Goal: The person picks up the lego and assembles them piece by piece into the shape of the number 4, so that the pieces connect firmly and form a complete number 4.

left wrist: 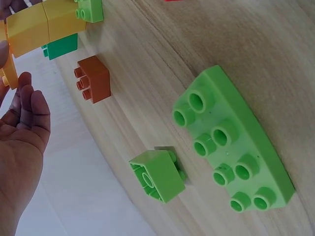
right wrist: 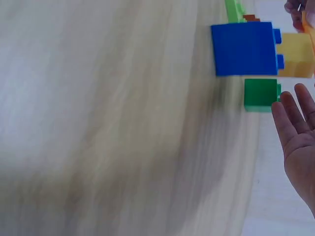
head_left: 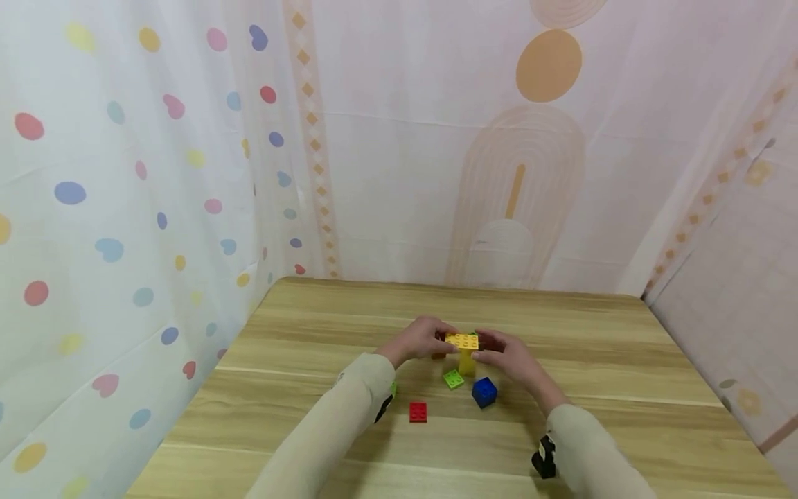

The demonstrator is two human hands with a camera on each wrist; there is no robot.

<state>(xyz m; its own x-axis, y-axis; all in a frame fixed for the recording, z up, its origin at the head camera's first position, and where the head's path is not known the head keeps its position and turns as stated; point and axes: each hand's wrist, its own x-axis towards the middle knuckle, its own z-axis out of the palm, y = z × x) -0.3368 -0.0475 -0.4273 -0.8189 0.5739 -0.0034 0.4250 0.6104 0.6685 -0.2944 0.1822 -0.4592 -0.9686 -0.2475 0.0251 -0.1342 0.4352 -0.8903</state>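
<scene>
A flat yellow brick [head_left: 462,341] lies crosswise on top of a tower of yellow bricks [head_left: 466,364], studs up. My left hand [head_left: 419,339] pinches its left end between thumb and fingers. Around the right end is my right hand [head_left: 508,355], its thumb in front; in the right wrist view its fingers [right wrist: 295,115] are extended and loosely spread. Behind the tower stands a dark green brick [right wrist: 260,93]. A brown-orange brick [left wrist: 96,78] sits on the table to the left, partly hidden by my left hand in the head view.
In front of the tower lie a small light green brick [head_left: 453,379], a blue brick [head_left: 484,392] and a flat red brick [head_left: 418,412]. Near my left wrist are a long light green brick [left wrist: 236,147] and a tipped light green brick [left wrist: 157,176]. Curtains hang behind the wooden table [head_left: 299,305].
</scene>
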